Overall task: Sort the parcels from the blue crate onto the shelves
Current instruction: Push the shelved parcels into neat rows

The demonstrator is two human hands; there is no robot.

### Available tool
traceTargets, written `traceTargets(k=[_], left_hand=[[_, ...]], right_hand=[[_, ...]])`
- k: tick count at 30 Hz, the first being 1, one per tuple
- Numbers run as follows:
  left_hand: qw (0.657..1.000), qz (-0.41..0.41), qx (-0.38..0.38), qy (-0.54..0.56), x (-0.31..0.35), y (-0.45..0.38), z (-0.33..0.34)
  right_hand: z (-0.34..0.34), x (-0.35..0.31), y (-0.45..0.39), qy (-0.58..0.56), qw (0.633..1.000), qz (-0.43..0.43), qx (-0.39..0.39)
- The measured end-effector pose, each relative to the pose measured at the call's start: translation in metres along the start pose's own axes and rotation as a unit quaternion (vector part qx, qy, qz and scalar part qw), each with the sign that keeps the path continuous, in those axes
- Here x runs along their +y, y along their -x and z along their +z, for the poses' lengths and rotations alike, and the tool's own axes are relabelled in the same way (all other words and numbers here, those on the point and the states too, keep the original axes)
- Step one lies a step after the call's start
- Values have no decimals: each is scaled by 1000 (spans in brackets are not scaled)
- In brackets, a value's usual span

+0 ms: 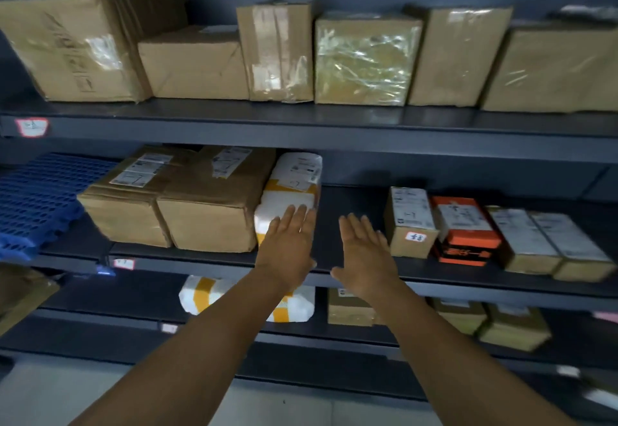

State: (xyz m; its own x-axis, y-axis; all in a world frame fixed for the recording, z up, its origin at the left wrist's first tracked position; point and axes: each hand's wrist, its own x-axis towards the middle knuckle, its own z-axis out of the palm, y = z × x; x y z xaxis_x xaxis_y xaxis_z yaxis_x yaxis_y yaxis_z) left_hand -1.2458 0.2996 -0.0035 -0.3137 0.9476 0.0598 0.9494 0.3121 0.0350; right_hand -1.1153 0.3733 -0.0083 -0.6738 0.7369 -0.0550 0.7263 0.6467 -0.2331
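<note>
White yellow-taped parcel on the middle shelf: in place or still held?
In place. The white plastic-wrapped parcel with yellow tape lies on the dark metal middle shelf against a brown cardboard box; the left hand lies flat against it, fingers straight.

I count six cardboard boxes [366,61] on the top shelf [301,124]. The middle shelf [351,258] carries two large brown boxes [207,215], one white bag [294,191], four small boxes [409,221] and one blue crate [36,198]. On the bottom shelf [334,338]: one white bag [200,295], three brown boxes [347,308] visible.
</note>
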Motion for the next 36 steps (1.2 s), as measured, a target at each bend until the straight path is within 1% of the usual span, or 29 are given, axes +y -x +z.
traceTargets(k=[8, 11, 17, 20, 24, 26, 29, 33, 36], left_hand=[[997, 69, -20, 33, 116, -31, 11], [995, 75, -31, 52, 161, -48, 19], [995, 80, -43, 49, 249, -85, 39], [995, 78, -52, 22, 273, -105, 47], [997, 56, -49, -21, 284, -130, 55], [998, 42, -54, -17, 284, -137, 56], [997, 24, -67, -13, 279, -141, 59], [999, 11, -39, -5, 270, -142, 64], [1000, -17, -25, -3, 253, -142, 65]], right_hand=[[-27, 117, 35, -4, 997, 70, 14], [-35, 168, 42, -10, 996, 91, 17], [-46, 280, 47, 20, 990, 137, -1], [-48, 334, 46, 30, 983, 180, -16], [-42, 389, 42, 25, 969, 240, -44], [-37, 404, 39, 5, 967, 250, -55], [-31, 412, 30, -20, 971, 233, -46], [-27, 396, 12, -28, 981, 185, -43], [-21, 375, 1, -24, 986, 160, -41]])
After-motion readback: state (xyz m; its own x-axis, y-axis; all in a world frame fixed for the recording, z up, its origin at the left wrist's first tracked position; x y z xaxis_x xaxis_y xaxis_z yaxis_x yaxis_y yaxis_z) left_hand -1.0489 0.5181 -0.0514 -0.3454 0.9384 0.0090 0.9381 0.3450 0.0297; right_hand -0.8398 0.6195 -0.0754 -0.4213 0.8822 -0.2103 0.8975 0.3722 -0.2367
